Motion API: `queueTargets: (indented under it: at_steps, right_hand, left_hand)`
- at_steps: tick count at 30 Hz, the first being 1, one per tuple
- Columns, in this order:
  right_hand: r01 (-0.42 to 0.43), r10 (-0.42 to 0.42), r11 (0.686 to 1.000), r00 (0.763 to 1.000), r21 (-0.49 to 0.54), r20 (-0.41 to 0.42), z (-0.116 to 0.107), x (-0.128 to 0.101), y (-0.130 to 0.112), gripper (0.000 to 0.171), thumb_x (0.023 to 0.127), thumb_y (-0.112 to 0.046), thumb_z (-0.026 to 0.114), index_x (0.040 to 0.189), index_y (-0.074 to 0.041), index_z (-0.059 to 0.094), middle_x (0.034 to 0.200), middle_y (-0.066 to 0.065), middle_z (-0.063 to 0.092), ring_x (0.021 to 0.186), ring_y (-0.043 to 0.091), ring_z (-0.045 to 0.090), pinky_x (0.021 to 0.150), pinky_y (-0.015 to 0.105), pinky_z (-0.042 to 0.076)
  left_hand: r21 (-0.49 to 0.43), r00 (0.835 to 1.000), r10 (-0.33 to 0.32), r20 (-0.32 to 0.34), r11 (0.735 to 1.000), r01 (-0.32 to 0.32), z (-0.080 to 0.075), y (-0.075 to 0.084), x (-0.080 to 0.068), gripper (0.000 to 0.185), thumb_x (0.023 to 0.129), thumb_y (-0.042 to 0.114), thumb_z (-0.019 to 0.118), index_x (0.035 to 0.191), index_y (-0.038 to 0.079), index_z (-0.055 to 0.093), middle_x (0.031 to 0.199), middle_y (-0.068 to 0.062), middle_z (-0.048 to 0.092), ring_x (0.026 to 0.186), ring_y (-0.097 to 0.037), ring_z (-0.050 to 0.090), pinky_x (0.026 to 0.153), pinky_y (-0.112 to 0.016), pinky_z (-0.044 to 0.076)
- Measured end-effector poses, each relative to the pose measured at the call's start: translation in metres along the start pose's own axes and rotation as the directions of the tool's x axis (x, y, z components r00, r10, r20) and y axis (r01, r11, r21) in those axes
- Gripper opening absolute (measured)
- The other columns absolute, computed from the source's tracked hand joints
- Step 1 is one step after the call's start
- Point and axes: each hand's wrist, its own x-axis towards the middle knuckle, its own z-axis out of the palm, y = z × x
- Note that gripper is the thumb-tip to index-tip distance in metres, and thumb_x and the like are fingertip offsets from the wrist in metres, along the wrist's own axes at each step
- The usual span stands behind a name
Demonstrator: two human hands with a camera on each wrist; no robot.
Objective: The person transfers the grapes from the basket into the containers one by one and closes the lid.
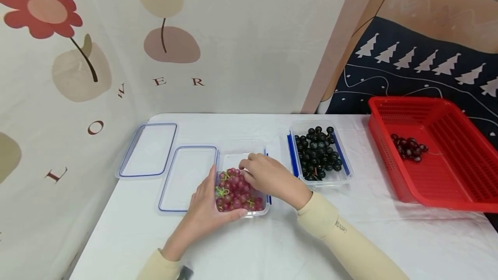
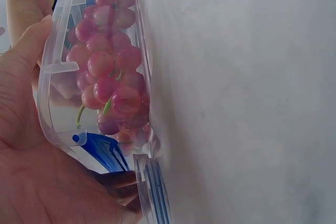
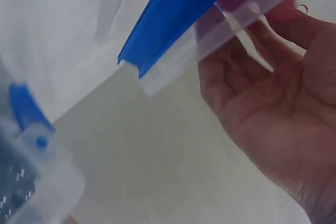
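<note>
A clear plastic container point(image 1: 256, 213) stands in the middle of the table with a bunch of red grapes point(image 1: 235, 191) in it, green stems showing. My left hand point(image 1: 206, 208) holds its near left corner, thumb along the front wall and fingers along the left side; a blue latch point(image 2: 102, 150) shows by those fingers in the left wrist view. From the right, my right hand point(image 1: 268, 176) reaches over the wall into the container. Its curled fingers are at the grapes at the back, and a pink grape point(image 3: 278, 6) shows by them in the right wrist view.
Two blue-edged lids point(image 1: 188, 178) lie side by side on the left. To the right, another container point(image 1: 346, 180) is full of black grapes point(image 1: 317, 154). A red basket point(image 1: 397, 176) at far right holds a small bunch of dark grapes point(image 1: 408, 147).
</note>
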Motion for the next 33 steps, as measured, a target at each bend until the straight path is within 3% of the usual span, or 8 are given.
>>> queueTargets:
  at_steps: [4,10,16,19,22,26,33]
  right_hand:
    - [-0.017,0.015,1.000,0.997,-0.025,-0.078,-0.002,-0.006,0.002,0.016,0.107,-0.012,0.072,0.121,-0.006,0.078,0.103,0.008,0.072,0.071,0.013,0.059,0.061,0.025,0.053]
    - [-0.018,0.018,1.000,0.999,0.024,-0.028,0.002,-0.009,0.001,0.012,0.106,-0.011,0.073,0.114,-0.004,0.079,0.087,0.005,0.074,0.059,0.007,0.055,0.057,0.020,0.050]
    - [0.024,-0.026,0.998,0.999,-0.063,-0.041,0.009,-0.013,0.001,0.011,0.106,-0.012,0.071,0.098,-0.006,0.076,0.067,-0.002,0.059,0.055,0.009,0.051,0.053,0.023,0.047]
    - [0.046,-0.058,0.989,0.995,-0.142,-0.081,0.013,-0.015,0.005,0.012,0.105,-0.014,0.072,0.097,-0.008,0.077,0.078,0.000,0.064,0.068,0.014,0.055,0.064,0.028,0.051]
    - [0.039,-0.065,0.980,0.990,-0.196,-0.129,0.017,-0.019,0.010,0.011,0.105,-0.019,0.074,0.102,-0.009,0.079,0.109,0.009,0.069,0.094,0.023,0.059,0.084,0.037,0.054]
    - [0.002,-0.029,0.988,0.985,-0.157,-0.170,0.022,-0.024,0.017,0.013,0.103,-0.024,0.079,0.107,-0.011,0.078,0.143,0.018,0.056,0.126,0.033,0.053,0.104,0.048,0.050]
    - [0.019,-0.028,0.999,0.979,-0.050,-0.200,0.022,-0.031,0.020,0.024,0.102,-0.021,0.080,0.121,-0.007,0.076,0.154,0.024,0.050,0.140,0.041,0.049,0.111,0.055,0.048]
  left_hand:
    - [-0.010,1.000,-0.004,0.000,1.000,0.004,0.001,0.001,0.001,0.147,0.077,0.069,0.091,0.175,0.009,0.000,0.176,-0.030,0.016,0.160,-0.052,0.020,0.125,-0.072,0.015]
    - [-0.011,1.000,0.001,-0.004,1.000,-0.001,0.000,0.000,0.000,0.147,0.077,0.067,0.091,0.175,0.007,0.000,0.175,-0.032,0.016,0.159,-0.054,0.020,0.124,-0.073,0.015]
    - [-0.007,1.000,-0.004,0.003,1.000,0.004,0.001,0.000,0.001,0.146,0.077,0.067,0.091,0.175,0.008,0.000,0.176,-0.030,0.016,0.160,-0.053,0.020,0.124,-0.073,0.016]
    - [-0.001,1.000,-0.002,0.000,1.000,0.002,0.000,0.001,0.001,0.146,0.077,0.068,0.091,0.175,0.007,0.000,0.176,-0.031,0.017,0.160,-0.053,0.021,0.124,-0.074,0.016]
    - [0.006,1.000,0.003,-0.004,1.000,-0.003,0.000,0.001,0.001,0.147,0.077,0.068,0.091,0.175,0.007,0.000,0.175,-0.032,0.017,0.159,-0.053,0.021,0.124,-0.073,0.016]
    - [0.013,1.000,0.007,-0.005,1.000,-0.007,0.001,0.001,0.001,0.147,0.077,0.069,0.090,0.175,0.007,0.000,0.175,-0.031,0.016,0.159,-0.053,0.021,0.124,-0.073,0.016]
    - [0.020,1.000,0.009,-0.003,1.000,-0.008,0.000,0.001,0.000,0.146,0.078,0.071,0.088,0.175,0.007,-0.001,0.176,-0.032,0.014,0.160,-0.053,0.019,0.124,-0.073,0.014]
